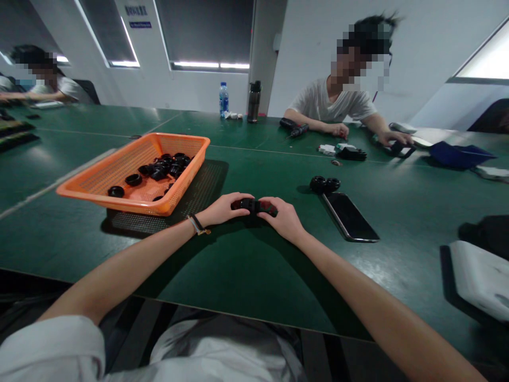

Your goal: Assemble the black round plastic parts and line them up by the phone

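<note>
In front of me, both hands meet over the green table [254,265]. My left hand [222,208] is closed, its thumb and fingers gripping a small black plastic part [248,205]. From the other side my right hand [283,216] pinches the end of a dark piece [267,208] with some red on it. The two pieces touch in the middle; whether they are one part or two I cannot tell. To the right of my hands lie two black round parts [325,184] side by side, with a smartphone [352,217] close to them.
An orange plastic basket [79,192] on my left holds several black ring-shaped parts [159,171]. Across the table a person [334,101] handles dark parts near a power drill [296,129]. Bottles [253,103] stand behind. A white object [479,276] sits far right.
</note>
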Motion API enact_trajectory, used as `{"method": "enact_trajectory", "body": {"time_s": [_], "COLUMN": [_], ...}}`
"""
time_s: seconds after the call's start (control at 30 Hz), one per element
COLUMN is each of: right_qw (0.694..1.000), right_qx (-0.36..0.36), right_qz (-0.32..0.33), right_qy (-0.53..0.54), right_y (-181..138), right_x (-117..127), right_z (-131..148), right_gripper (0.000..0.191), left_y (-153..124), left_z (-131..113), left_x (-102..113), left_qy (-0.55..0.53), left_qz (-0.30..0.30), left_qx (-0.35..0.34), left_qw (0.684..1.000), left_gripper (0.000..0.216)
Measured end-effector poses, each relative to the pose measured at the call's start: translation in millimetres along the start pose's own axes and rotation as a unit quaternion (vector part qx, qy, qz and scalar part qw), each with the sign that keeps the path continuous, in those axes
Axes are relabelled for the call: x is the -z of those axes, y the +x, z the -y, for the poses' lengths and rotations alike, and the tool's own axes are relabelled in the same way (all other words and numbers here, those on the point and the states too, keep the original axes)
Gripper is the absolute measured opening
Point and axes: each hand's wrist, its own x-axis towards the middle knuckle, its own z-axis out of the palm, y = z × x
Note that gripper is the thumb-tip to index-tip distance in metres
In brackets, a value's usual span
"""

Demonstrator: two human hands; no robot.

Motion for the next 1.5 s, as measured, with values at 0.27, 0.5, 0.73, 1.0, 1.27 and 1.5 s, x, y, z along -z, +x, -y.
{"method": "enact_trajectory", "body": {"time_s": [0.27, 0.5, 0.73, 1.0, 1.27, 1.5], "right_qw": [1.0, 1.0, 1.0, 1.0, 1.0, 1.0], "right_qx": [-0.009, -0.011, -0.008, -0.018, -0.01, -0.01], "right_qz": [0.0, 0.015, 0.011, 0.015, 0.004, 0.016], "right_qy": [-0.009, -0.015, -0.015, -0.015, 0.012, 0.016], "right_y": [0.4, 0.3, 0.3, 1.2, 0.0, -0.3], "right_x": [0.5, 2.1, 1.3, 1.1, 0.1, 0.8], "right_z": [-0.3, 0.5, -0.4, 1.4, 0.7, 0.4], "right_gripper": [0.024, 0.024, 0.022, 0.021, 0.027, 0.025], "left_y": [0.2, 0.1, -0.3, -0.3, 0.5, -0.2], "left_z": [1.6, 0.6, 0.7, -0.5, -1.5, -1.2], "left_x": [-0.6, -0.2, 0.2, 0.1, -0.4, -0.3], "left_qy": [-0.01, -0.009, -0.011, -0.009, -0.012, -0.023], "left_qz": [-0.001, 0.0, -0.001, 0.003, -0.001, 0.002], "left_qx": [-0.007, -0.007, -0.01, 0.0, 0.002, -0.007], "left_qw": [1.0, 1.0, 1.0, 1.0, 1.0, 1.0], "left_gripper": [0.043, 0.042, 0.042, 0.042, 0.043, 0.043]}}
